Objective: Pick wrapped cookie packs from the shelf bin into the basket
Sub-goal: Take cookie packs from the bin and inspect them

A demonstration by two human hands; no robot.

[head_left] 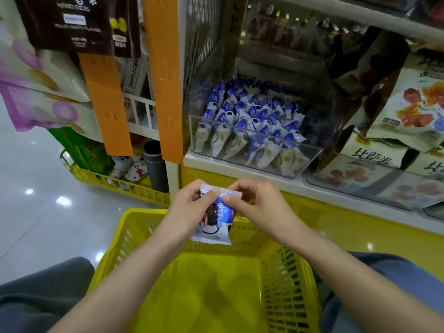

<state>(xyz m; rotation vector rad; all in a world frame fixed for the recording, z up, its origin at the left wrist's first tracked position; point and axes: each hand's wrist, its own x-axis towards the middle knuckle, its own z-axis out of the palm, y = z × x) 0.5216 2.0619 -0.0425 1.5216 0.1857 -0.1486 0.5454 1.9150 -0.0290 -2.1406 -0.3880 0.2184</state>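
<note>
A blue and white wrapped cookie pack [216, 219] hangs upright over the far rim of the yellow basket [283, 282]. My left hand [189, 207] pinches its top left edge and my right hand [254, 203] pinches its top right edge. Behind them, a clear shelf bin [312, 155] holds several more of the same blue and white packs [252, 121]. The basket's floor is bare yellow plastic.
To the right of the bin lie snack bags with red fruit print [413, 111]. Orange hanging strips [165, 80] and hanging bags are at the left. A low yellow rack [115, 181] with a dark tumbler [155, 169] stands on the shiny floor.
</note>
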